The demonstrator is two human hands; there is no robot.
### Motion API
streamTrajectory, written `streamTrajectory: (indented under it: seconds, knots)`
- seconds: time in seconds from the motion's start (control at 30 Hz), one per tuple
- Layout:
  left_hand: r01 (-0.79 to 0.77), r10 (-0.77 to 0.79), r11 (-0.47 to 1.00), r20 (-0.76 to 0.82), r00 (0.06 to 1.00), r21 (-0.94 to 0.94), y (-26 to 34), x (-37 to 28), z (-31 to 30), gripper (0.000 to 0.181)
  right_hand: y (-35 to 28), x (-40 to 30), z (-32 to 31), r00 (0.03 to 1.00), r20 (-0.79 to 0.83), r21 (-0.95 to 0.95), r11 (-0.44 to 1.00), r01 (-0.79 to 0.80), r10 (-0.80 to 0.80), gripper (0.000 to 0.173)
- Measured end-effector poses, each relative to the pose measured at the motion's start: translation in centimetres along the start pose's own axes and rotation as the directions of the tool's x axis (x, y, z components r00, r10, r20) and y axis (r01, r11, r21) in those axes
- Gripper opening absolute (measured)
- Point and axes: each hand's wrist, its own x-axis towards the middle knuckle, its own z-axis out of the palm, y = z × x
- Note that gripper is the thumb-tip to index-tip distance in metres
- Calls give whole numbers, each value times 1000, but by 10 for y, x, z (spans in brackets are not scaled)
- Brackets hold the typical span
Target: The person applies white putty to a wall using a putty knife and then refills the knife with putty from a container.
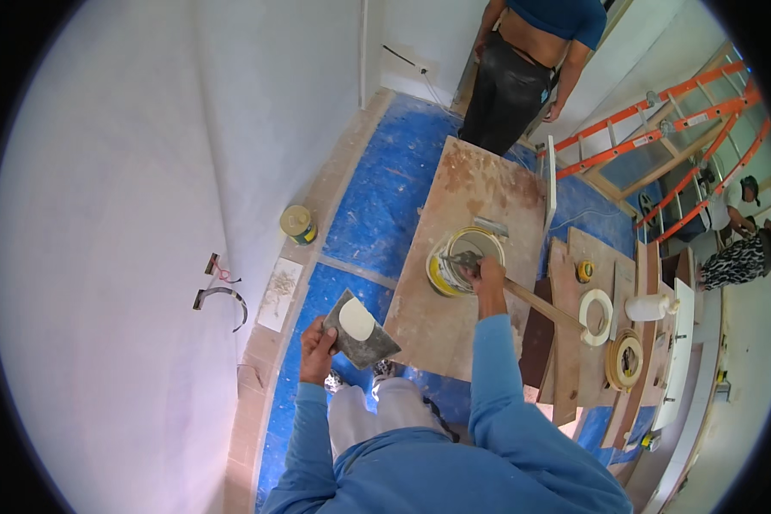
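My left hand (317, 347) grips the edge of a grey metal plasterer's plate (369, 347), with a smooth patch of white putty (357, 319) on its face. Over the mouth of a white and yellow bucket (438, 275), my right hand (485, 276) is closed on a putty-smeared scraper (465, 259). The scraper's handle is hidden in my fist. A long wooden stick (549, 308) runs rightward from beside my right wrist; I cannot tell whether my hand touches it. The bucket stands on a stained plywood board (424, 321). Another flat metal blade (491, 225) lies just beyond it.
A white wall (135, 225) rises on my left, with loose wires (231, 297) sticking out. A paint can (299, 225) stands at its foot. Blue sheeting (372, 199) covers the floor. Ahead stands a person (514, 83); orange ladders (674, 122) lean at right, near another person (735, 212).
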Motion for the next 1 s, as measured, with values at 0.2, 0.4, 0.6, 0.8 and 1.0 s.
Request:
streamTrajectory:
  seconds: [0.2,0.4,0.6,0.8,1.0]
  knots:
    - [17,-17,1000,6,1000,-4,1,-8,-22,26,5,-28,11,992,-93,-70,994,80,-87,10]
    - [-7,7,1000,14,1000,-11,-3,-5,-10,22,-4,19,9,989,-94,-3,994,112,-112,12]
    - [-21,22,1000,-69,997,18,7,-12,-13,22,-1,-29,-18,992,86,-171,980,101,-87,17]
    - [-33,36,998,-84,996,44,6,-10,-17,26,11,-82,-52,924,330,-151,955,255,-194,26]
    - [-15,17,999,-49,999,41,7,-5,-25,31,44,-91,-108,944,324,-222,966,130,-52,33]
